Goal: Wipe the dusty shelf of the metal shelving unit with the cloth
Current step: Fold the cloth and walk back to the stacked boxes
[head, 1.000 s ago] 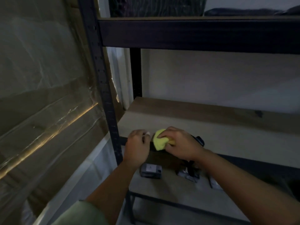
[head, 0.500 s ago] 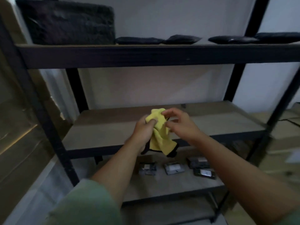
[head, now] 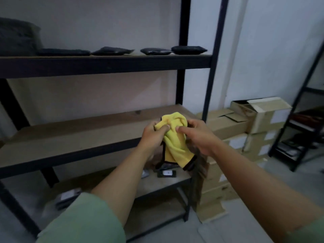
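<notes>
A yellow cloth (head: pixel 175 144) with a dark trim hangs bunched in the air in front of the right end of the middle shelf (head: pixel 73 135) of the black metal shelving unit (head: pixel 213 71). My left hand (head: pixel 154 133) grips the cloth's top from the left, thumb on the fabric. My right hand (head: pixel 198 135) holds the same bunch from the right, thumb pressed on it. The wooden shelf board is bare, and the cloth is lifted off it.
Flat dark packets (head: pixel 154 51) lie on the upper shelf. Small dark boxes (head: pixel 166 173) sit on the lower shelf. Stacked cardboard boxes (head: pixel 252 130) stand right of the unit on the floor, and a second black rack (head: pixel 301 123) stands at the far right.
The view has swung right, from the shelf's left end to its right end. The cloth has come off the shelf's front edge and now hangs held by both hands.
</notes>
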